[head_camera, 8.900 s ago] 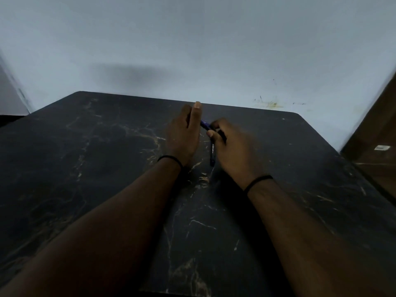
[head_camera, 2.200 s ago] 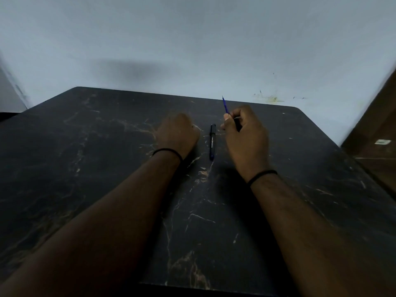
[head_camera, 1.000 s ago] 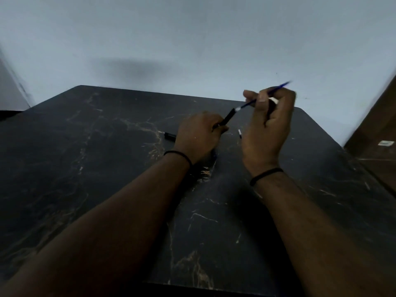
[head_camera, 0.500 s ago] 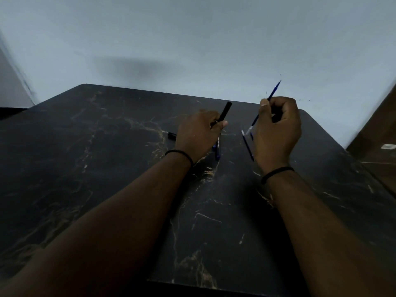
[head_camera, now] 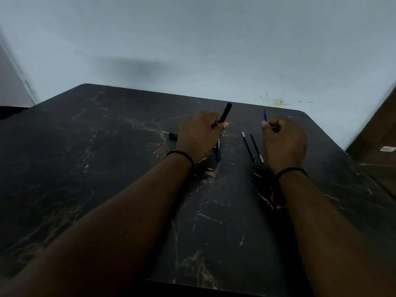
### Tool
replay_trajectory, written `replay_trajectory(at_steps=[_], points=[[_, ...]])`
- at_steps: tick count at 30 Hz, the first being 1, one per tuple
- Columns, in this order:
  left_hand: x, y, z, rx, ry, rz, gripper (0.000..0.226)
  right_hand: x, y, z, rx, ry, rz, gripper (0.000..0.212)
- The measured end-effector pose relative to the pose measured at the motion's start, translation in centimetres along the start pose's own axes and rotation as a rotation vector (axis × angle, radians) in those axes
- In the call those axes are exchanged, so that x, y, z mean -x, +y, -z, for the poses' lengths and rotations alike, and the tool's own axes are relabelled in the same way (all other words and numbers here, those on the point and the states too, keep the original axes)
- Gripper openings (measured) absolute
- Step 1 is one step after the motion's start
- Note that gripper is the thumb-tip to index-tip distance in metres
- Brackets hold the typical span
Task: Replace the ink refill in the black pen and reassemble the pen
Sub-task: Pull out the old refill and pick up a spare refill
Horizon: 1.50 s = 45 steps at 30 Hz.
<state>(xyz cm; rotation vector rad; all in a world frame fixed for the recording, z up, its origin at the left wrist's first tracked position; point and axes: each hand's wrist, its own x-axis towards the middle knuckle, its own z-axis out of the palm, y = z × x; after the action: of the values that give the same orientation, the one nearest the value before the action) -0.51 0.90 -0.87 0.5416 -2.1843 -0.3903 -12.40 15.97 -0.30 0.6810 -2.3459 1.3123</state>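
The left hand (head_camera: pixel 199 136) grips the black pen barrel (head_camera: pixel 225 113), which tilts up and away over the dark marble bench (head_camera: pixel 107 168), while the right hand (head_camera: pixel 284 142), set apart from it, pinches a thin blue refill (head_camera: pixel 265 115) pointing upward. Two more refills (head_camera: pixel 252 147) lie side by side on the bench between the hands, a blue pen (head_camera: pixel 218 152) rests just by the left wrist, and a black cap (head_camera: pixel 172 136) sits left of that hand.

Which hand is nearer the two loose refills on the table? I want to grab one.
Right. The right hand sits just beside the two loose refills; the left hand is farther, across them.
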Motion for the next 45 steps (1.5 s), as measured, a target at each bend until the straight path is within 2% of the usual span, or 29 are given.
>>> replay_trajectory(at_steps=[6,13,16,19,23,24,27,30,36,39,45], points=[[0.0,0.0,0.0,0.013,-0.014,0.023,0.04,0.2,-0.1,0.0,-0.002,-0.051,0.007,0.021],[0.1,0.1,0.0,0.025,-0.025,0.014,0.038,0.2,-0.8,0.1,-0.128,0.053,0.038,0.015],[0.1,0.1,0.1,0.026,-0.016,0.023,0.043,0.4,-1.0,-0.2,-0.186,0.055,0.049,0.017],[0.2,0.1,0.1,0.036,-0.02,0.019,0.036,0.4,-1.0,-0.3,-0.258,0.051,0.046,0.019],[0.2,0.1,0.0,0.044,-0.028,0.014,0.036,0.5,-1.2,-0.6,-0.329,0.04,0.076,0.004],[0.2,0.1,0.0,0.041,-0.028,0.013,0.036,0.5,-1.3,-0.5,-0.347,0.04,0.088,0.004],[0.2,0.1,0.0,0.048,-0.008,0.01,0.037,0.4,-1.3,-0.5,-0.401,-0.016,0.111,0.023],[0.1,0.0,0.0,0.031,-0.004,0.005,0.041,0.4,-1.3,-0.7,-0.358,-0.101,0.108,0.03],[0.0,0.0,-0.1,0.017,-0.007,0.003,0.046,0.2,-0.5,-1.3,-0.096,-0.224,0.133,0.006],[0.1,0.1,-0.1,0.012,0.006,0.005,0.048,-0.1,-0.3,-1.2,-0.063,-0.233,0.068,0.019],[0.0,0.2,0.0,0.003,-0.012,0.02,0.046,0.0,-0.2,-1.2,0.06,-0.224,0.021,0.019]])
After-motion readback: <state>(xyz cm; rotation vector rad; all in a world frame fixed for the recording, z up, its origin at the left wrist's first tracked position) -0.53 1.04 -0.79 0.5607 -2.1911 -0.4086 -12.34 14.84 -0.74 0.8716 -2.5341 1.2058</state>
